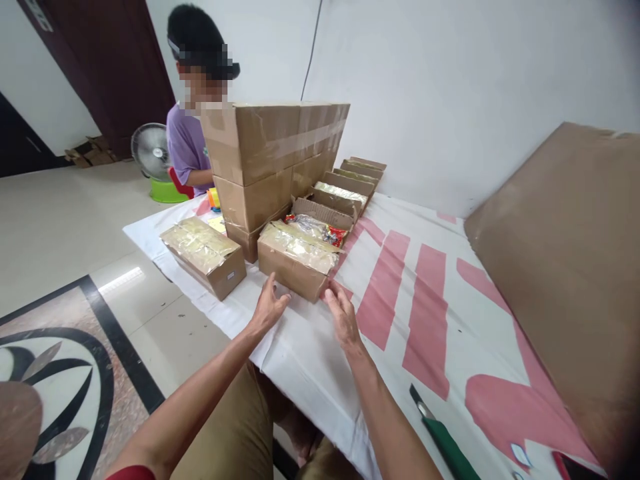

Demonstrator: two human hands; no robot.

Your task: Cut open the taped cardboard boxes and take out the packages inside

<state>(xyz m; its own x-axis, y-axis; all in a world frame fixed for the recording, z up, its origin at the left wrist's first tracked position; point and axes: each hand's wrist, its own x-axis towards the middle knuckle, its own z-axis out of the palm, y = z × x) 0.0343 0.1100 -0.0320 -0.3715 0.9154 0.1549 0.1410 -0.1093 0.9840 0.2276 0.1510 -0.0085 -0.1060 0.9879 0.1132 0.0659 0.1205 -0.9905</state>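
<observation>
A small taped cardboard box (pixel 295 259) lies on the white and pink table cover (pixel 400 313) in front of me. My left hand (pixel 269 308) is open, fingers spread, just short of the box's near left corner. My right hand (pixel 341 315) is open too, its fingertips at the box's near right corner. Neither hand holds anything. Behind this box sits an open box (pixel 320 223) with shiny red and silver packets inside.
Another taped box (pixel 204 255) lies to the left. A tall stack of big cartons (pixel 265 160) and a row of open boxes (pixel 350 183) stand behind. A green-handled knife (pixel 440 433) lies near right. A large cardboard sheet (pixel 565 267) leans at right. A person in purple sits beyond, beside a fan (pixel 150 150).
</observation>
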